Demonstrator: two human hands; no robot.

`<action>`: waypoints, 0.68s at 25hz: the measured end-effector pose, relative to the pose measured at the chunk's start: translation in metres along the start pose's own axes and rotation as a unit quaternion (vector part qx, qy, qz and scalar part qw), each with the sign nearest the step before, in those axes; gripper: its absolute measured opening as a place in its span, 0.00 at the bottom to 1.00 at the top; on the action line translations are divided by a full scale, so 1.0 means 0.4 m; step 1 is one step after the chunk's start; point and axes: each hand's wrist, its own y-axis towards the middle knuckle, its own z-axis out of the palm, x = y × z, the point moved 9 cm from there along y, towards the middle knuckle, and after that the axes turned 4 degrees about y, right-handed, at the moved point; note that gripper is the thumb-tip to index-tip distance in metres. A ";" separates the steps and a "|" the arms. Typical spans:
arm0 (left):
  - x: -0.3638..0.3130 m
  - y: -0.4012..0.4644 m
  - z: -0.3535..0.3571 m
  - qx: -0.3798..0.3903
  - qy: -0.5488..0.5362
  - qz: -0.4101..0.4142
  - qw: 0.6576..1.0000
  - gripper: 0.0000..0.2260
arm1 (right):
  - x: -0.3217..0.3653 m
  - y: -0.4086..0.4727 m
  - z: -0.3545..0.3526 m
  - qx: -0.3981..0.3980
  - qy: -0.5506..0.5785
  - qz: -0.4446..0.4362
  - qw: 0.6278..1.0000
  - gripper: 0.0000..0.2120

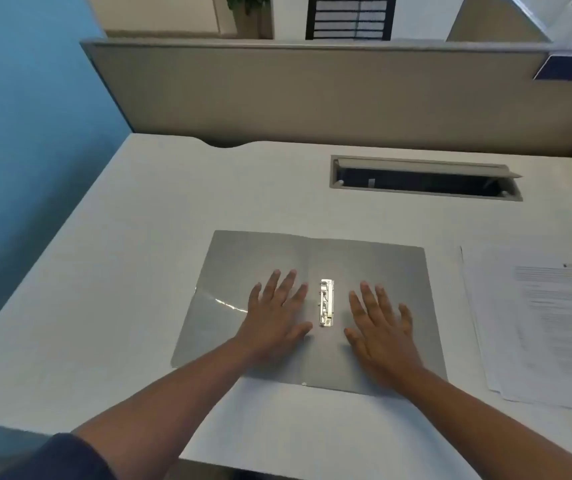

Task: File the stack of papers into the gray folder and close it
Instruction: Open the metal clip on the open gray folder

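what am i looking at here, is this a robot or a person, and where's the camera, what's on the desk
This is a person, not a robot. The single picture comes from a camera worn on the person's head, looking forward and down, so you see their own forearms reaching into view.

On the white desk lies a gray folder, opened flat, with a metal clip along its middle fold. The left hand rests flat on the left half of the folder and the right hand rests flat on the right half, fingers straight. Neither hand holds anything.

To the right of the folder, apart from it, sits the stack of papers with printed text, not yet filed. Farther back, the desk has a cable slot with its lid propped open, and a gray partition behind it.
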 end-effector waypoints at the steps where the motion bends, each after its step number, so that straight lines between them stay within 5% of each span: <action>1: -0.003 -0.004 0.022 0.020 -0.001 -0.005 1.000 0.35 | -0.008 -0.009 0.024 0.023 -0.008 0.013 1.000 0.31; 17: 0.017 0.027 0.094 0.080 -0.050 -0.053 0.994 0.40 | -0.006 0.054 0.040 0.124 0.006 0.104 0.987 0.33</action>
